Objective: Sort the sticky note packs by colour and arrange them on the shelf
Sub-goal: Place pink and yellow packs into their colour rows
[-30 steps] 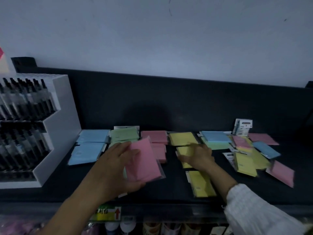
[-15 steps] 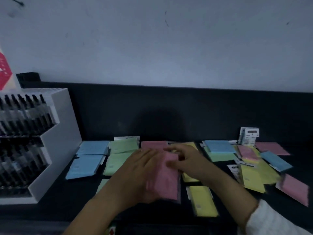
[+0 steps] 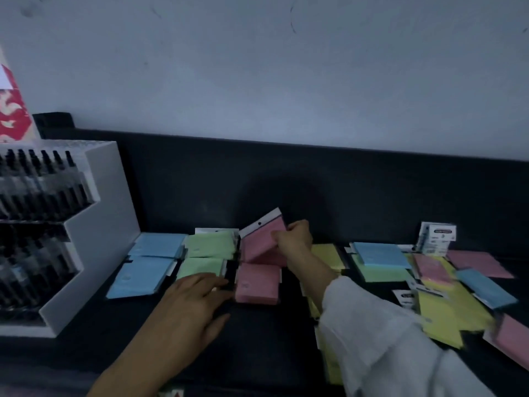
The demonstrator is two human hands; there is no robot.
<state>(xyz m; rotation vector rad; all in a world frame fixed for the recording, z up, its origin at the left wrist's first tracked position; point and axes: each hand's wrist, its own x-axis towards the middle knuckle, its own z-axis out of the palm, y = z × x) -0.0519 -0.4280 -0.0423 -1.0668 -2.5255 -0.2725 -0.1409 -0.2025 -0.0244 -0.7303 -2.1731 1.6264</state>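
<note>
My right hand (image 3: 294, 239) grips a pink sticky note pack (image 3: 262, 239), holding it tilted above the back pink stack on the dark shelf (image 3: 257, 339). A second pink stack (image 3: 257, 283) lies in front of it. My left hand (image 3: 194, 302) rests flat on the shelf, fingers spread, fingertips by the front pink stack and over the front green packs (image 3: 200, 266). Left of these lie the back green packs (image 3: 210, 243) and two blue stacks (image 3: 143, 277). Yellow packs (image 3: 326, 253) lie partly hidden behind my right arm.
A white pen display rack (image 3: 86, 239) stands at the left. Unsorted packs in blue (image 3: 380, 253), green, pink (image 3: 478, 263) and yellow (image 3: 449, 316) lie jumbled at the right, with a small white box (image 3: 436, 237) behind them. The shelf's dark back wall rises behind everything.
The pink pack passed from my left hand to my right hand, which carried it back over the pink stack. My left hand dropped flat onto the shelf.
</note>
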